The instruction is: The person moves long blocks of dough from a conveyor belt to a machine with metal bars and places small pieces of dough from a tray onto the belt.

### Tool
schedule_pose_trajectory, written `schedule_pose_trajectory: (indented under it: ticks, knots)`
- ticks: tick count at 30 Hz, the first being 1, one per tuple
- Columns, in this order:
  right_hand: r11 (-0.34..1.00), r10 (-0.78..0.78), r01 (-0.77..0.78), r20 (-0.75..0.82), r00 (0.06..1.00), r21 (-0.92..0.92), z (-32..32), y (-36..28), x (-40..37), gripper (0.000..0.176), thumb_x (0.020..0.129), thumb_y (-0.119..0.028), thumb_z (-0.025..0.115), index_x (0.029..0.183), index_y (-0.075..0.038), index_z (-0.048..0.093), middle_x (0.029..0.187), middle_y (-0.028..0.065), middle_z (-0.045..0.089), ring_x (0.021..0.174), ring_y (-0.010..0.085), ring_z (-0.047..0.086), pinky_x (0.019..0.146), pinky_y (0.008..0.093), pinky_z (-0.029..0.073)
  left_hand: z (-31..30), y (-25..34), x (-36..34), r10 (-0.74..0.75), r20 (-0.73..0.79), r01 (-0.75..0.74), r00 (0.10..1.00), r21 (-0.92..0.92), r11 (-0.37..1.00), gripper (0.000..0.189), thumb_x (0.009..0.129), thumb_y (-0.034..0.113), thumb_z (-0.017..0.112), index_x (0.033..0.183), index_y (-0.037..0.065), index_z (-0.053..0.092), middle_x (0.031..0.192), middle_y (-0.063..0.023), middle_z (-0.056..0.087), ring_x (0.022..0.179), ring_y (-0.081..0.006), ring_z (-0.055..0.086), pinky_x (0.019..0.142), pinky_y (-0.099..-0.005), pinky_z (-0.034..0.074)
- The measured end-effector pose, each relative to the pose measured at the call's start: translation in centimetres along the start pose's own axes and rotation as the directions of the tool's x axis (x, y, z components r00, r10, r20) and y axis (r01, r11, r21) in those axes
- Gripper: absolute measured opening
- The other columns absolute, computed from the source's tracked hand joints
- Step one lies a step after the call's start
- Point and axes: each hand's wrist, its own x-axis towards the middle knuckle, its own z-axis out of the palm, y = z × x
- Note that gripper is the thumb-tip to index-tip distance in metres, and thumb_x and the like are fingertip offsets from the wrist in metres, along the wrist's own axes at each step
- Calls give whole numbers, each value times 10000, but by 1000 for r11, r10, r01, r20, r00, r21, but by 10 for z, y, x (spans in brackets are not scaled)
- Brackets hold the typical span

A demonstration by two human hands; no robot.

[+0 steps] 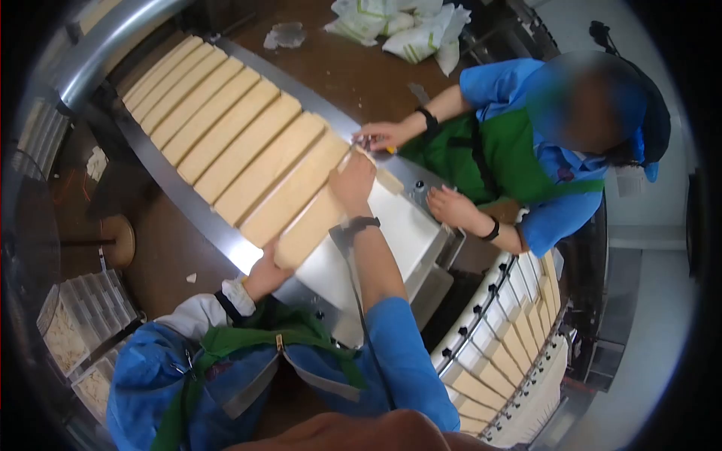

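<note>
Long pale slabs [248,150] lie side by side in a row on a conveyor with metal side rails [180,197]. My left hand [265,272] touches the near end of the last slab [312,229], fingers bent against its edge. My right hand [353,183] is at the far end of that slab, its fingers curled over it. The slab lies flat between my two hands. Beyond it is a smooth white surface [398,225]. A small pale piece [389,180] lies near the far rail, beside my right hand.
Across the conveyor, a co-worker [519,150] in a green apron has both hands by the far rail. A lower rack [470,331] holds more slabs at the lower right. White bags [406,30] lie beyond. Stacked clear trays [83,308] stand at the left.
</note>
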Motion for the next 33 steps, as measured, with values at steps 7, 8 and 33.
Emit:
schedule_pose_trajectory:
  ticks: [7, 8, 33]
  knots:
    - [991, 125, -128, -60, 990, -40, -7, 11, 11, 571, 728, -351, 689, 1103, 75, 625, 1136, 213, 608, 1143, 359, 530, 1022, 461, 370, -5, 32, 6, -126, 82, 122, 989, 46, 991, 968, 704, 309, 793, 1500, 3, 335, 1305, -302, 590, 1199, -399, 601, 1017, -382, 467]
    - [988, 138, -143, -74, 988, -65, -7, 24, 3, 576, 732, -359, 688, 1101, 79, 625, 1128, 214, 618, 1138, 365, 540, 1020, 460, 375, -5, 38, 5, -137, 79, 127, 987, 113, 985, 953, 680, 330, 800, 1480, 39, 372, 1246, -293, 622, 1156, -408, 618, 982, -415, 488]
    - [580, 805, -800, -256, 535, 151, -286, 215, -647, 704, 603, -123, 851, 1257, -200, 601, 1031, 225, 572, 994, 428, 563, 862, 467, 505, 232, 159, -182, 341, 909, -785, 241, -24, 619, 832, 650, 246, 852, 1385, 106, 489, 1150, -173, 661, 1124, -373, 600, 951, -425, 492]
